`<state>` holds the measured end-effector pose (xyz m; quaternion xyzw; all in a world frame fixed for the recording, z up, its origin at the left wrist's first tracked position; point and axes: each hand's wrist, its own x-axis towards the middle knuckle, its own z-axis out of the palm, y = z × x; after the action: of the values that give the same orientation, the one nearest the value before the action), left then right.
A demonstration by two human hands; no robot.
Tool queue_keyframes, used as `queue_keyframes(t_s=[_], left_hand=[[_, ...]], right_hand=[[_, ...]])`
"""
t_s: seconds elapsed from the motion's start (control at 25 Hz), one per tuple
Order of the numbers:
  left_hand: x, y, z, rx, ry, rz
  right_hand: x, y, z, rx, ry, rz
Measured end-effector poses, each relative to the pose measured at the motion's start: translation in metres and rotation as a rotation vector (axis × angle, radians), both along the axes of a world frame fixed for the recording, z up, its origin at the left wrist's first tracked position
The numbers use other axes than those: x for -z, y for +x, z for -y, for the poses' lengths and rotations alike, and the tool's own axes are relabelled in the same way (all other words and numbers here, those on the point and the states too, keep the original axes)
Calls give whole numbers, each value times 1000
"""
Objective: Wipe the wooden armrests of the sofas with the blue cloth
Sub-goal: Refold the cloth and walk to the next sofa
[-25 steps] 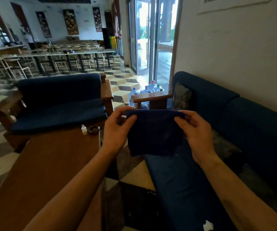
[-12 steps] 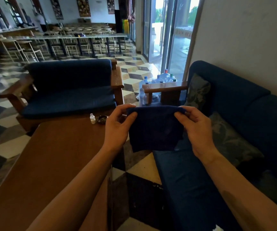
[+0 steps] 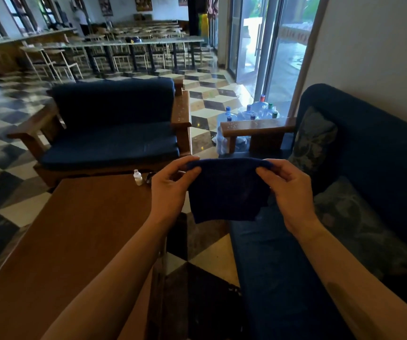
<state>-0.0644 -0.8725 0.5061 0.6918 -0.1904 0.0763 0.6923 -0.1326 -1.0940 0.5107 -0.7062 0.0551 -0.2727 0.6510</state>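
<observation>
- The left hand pinches the upper left corner of the blue cloth between thumb and curled fingers.
- The right hand pinches the upper right corner the same way, so the cloth hangs spread between the two hands, in the air, touching no furniture.
- The cloth hangs above the checkered floor, between the right edge of the wooden table and the front edge of the long sofa's blue seat.
- Beyond the cloth, the long sofa's wooden armrest stands at the far end of that seat, its top speckled with pale spots.
- The facing sofa stands past the table's far edge; its right armrest is speckled too, and its left armrest is at the other side.
- A small white bottle stands at the table's far right corner, just beside the left hand.
- Plastic water bottles cluster on the floor behind the long sofa's armrest, by the glass door.
- A patterned cushion leans in the long sofa's far corner.
</observation>
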Motion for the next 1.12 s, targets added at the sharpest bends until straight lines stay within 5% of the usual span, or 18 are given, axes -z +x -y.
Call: queue_keyframes(t_s=[0.52,1.12], left_hand=[[6,166,63,-89,25,-66],[21,450,32,-68,51,-72]], right_hand=[[8,185,68,-86,2,-61],[25,465,32,-3,20,-106]])
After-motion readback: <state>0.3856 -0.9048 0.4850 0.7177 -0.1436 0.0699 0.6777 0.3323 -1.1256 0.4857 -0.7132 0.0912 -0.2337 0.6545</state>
